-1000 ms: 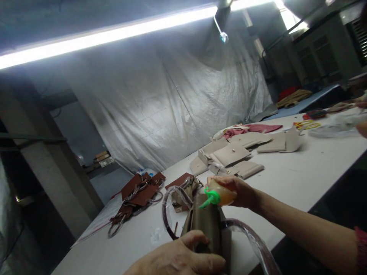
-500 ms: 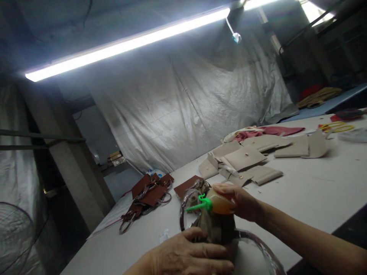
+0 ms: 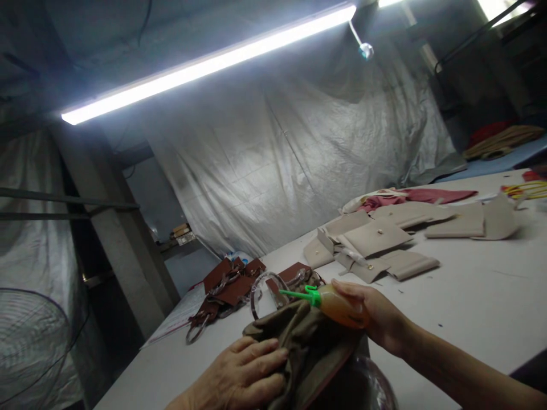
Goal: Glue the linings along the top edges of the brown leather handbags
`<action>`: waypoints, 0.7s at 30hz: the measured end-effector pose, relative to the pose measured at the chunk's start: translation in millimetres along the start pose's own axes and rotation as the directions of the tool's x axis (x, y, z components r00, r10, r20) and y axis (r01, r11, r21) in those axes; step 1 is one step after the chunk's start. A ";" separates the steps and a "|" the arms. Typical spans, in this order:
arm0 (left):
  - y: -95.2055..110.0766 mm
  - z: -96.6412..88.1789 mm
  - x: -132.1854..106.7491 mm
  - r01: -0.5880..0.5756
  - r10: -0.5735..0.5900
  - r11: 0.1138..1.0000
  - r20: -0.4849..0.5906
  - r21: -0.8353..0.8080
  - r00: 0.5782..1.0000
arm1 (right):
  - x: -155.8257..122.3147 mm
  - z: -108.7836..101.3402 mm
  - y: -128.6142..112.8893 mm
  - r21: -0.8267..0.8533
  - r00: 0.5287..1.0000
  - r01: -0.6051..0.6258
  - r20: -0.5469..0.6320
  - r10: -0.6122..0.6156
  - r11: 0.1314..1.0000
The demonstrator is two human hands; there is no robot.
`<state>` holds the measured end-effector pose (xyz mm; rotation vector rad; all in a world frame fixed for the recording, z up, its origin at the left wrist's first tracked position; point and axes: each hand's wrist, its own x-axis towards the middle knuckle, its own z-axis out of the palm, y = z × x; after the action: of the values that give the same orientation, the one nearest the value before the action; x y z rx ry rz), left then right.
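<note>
- Bottle with amber-coloured contents, held in the right hand, fingers wrapped round its body; it lies tilted over the olive fabric, at about one o'clock from the fabric's middle (all hours here are read from that point).
- Green nozzle on the bottle, aimed toward nine o'clock, above the fabric's upper edge; whether its tip touches anything cannot be told.
- Left hand at eight o'clock, palm down on the fabric, fingers stretched across it and close together; whether it pinches a fold cannot be told.
- Wrapped handle at four o'clock, curved and in clear plastic; another wrapped loop stands at ten o'clock.
- Brown bags heaped further out at ten o'clock; one brown flap lies nearer, between eleven and twelve.
- Beige pieces spread on the white table at one o'clock; pink cloth behind them; yellow handles at two.
- Fan at nine o'clock, well apart; lit tube overhead at eleven.
</note>
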<state>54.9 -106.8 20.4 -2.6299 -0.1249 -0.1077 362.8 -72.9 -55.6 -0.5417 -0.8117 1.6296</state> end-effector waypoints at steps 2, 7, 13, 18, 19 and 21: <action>1.9 -4.5 -10.3 0.150 -0.152 0.973 0.000 -0.176 0.988 | -2.1 1.8 -0.4 -0.010 0.999 -0.011 -0.044 0.011 1.000; 9.3 -24.6 -12.1 0.640 -0.779 0.341 0.174 -0.689 0.602 | -7.9 11.5 1.5 -0.026 0.997 0.003 -0.077 -0.005 1.000; -1.4 -22.9 -8.3 0.309 -0.933 -0.327 0.358 -0.893 0.048 | -12.2 16.8 5.6 -0.016 0.996 0.024 -0.087 -0.026 1.000; -6.3 -12.7 -9.6 0.258 -0.954 -0.249 0.191 -0.933 -0.230 | -15.1 12.5 9.3 0.018 0.990 0.033 -0.135 -0.030 0.999; -2.8 -14.5 -2.7 0.307 -0.966 -0.224 0.167 -0.925 -0.199 | -15.7 13.4 10.6 0.035 0.990 0.037 -0.140 -0.032 0.999; 8.5 -21.0 17.8 0.449 -0.986 -0.169 0.158 -0.877 -0.061 | -17.2 18.8 13.7 0.073 0.988 0.035 -0.154 -0.023 0.997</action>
<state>72.3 -123.2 36.4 -2.2564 -2.1056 -1.9917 343.8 -94.8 -55.1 -0.5910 -0.6396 1.5648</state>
